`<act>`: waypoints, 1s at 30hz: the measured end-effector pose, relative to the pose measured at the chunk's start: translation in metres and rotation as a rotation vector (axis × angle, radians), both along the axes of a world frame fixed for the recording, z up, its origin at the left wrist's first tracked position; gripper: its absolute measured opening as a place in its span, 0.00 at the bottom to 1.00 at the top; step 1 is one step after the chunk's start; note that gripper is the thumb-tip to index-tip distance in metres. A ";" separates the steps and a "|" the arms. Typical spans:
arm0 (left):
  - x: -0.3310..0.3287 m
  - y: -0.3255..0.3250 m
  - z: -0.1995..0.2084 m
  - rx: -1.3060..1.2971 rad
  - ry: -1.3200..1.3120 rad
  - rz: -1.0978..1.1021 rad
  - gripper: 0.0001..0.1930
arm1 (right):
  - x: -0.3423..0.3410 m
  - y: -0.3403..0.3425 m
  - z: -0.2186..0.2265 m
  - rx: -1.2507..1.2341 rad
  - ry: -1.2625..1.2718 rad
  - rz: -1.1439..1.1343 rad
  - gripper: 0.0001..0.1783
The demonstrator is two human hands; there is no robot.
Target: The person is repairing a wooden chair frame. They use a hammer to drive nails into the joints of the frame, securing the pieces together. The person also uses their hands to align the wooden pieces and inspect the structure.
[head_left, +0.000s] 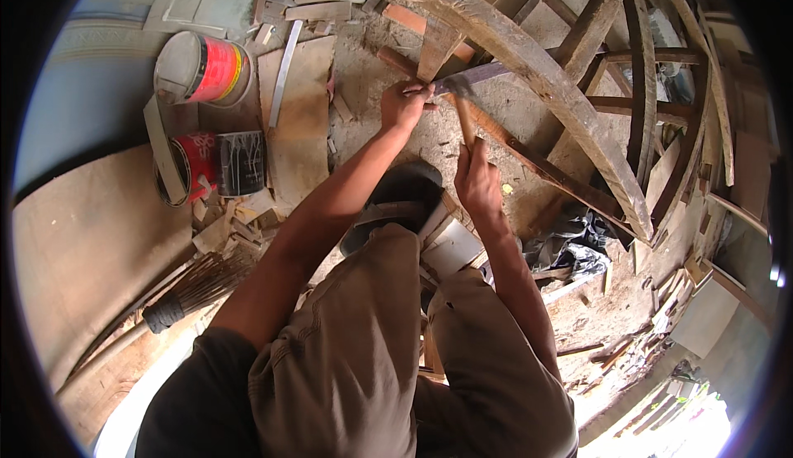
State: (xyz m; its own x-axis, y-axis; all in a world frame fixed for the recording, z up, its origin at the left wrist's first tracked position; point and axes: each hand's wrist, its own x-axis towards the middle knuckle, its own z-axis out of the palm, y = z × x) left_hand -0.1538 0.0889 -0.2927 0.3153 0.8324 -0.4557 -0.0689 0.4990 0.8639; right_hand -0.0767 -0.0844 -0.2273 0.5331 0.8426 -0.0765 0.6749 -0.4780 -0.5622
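The curved wooden frame [566,107] is the largest thing and fills the upper right of the picture. At upper centre, the dark slat [483,75] runs toward it. My right hand [479,181] grasps the wooden handle of what seems a hammer [465,119]. My left hand [405,107] is closed at the slat's end; whether it pinches a nail, I cannot tell. I judge this step is hammering; the next move calls for a steady left hold, with fingers away from the blow.

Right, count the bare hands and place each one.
2: the left hand is at the left end of the dark wooden strip, its exact grip unclear; the right hand grips the hammer by its handle.
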 end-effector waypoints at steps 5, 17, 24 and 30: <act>-0.002 0.002 0.007 -0.063 0.047 -0.034 0.11 | -0.006 0.001 0.022 0.061 0.150 -0.048 0.16; -0.006 0.004 -0.010 0.278 0.434 -0.060 0.13 | -0.007 0.006 0.027 0.007 0.134 -0.085 0.19; -0.009 -0.006 -0.007 0.284 0.451 -0.027 0.17 | -0.015 0.006 0.028 0.024 -0.198 -0.041 0.14; -0.013 -0.018 0.008 0.506 0.363 -0.095 0.12 | 0.006 -0.002 0.070 -0.067 0.327 -0.229 0.14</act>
State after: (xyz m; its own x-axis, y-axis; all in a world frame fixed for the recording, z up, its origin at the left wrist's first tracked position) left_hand -0.1669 0.0711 -0.2846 0.2972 0.9490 -0.1049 0.2979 0.0122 0.9545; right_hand -0.0709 -0.0862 -0.1575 0.6444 0.6925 -0.3243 0.3374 -0.6381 -0.6921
